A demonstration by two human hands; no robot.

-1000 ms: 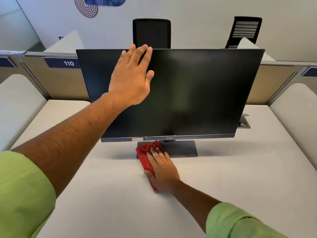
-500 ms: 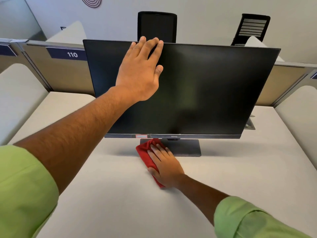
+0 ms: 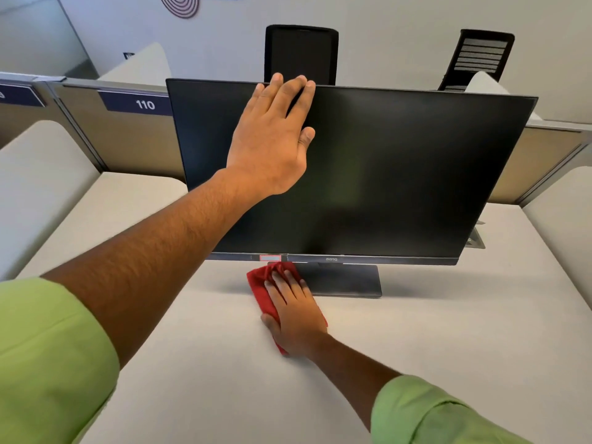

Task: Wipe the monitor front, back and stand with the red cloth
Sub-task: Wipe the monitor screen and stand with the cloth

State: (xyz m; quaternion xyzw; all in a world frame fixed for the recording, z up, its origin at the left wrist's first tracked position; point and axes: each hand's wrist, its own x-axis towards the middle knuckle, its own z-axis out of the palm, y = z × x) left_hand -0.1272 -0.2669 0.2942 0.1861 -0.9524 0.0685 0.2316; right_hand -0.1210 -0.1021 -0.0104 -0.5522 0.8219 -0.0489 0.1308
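A black monitor (image 3: 400,174) with a dark screen stands on a flat grey stand base (image 3: 346,280) on the white desk (image 3: 448,341). My left hand (image 3: 272,139) lies flat against the upper left part of the screen, fingertips at the top edge. My right hand (image 3: 294,309) presses the red cloth (image 3: 261,288) down with straight fingers at the left end of the stand base. Most of the cloth is hidden under that hand. The monitor's back is out of sight.
Beige partitions (image 3: 137,139) run behind the desk, one with a sign reading 110. Two black office chairs (image 3: 301,52) stand beyond them. A grey cable hatch (image 3: 477,240) sits on the desk behind the monitor's right side. Rounded white dividers flank both sides.
The head camera has shifted a little, so the monitor sits slightly differently in view. Both hands hold the same places on the screen and on the cloth.
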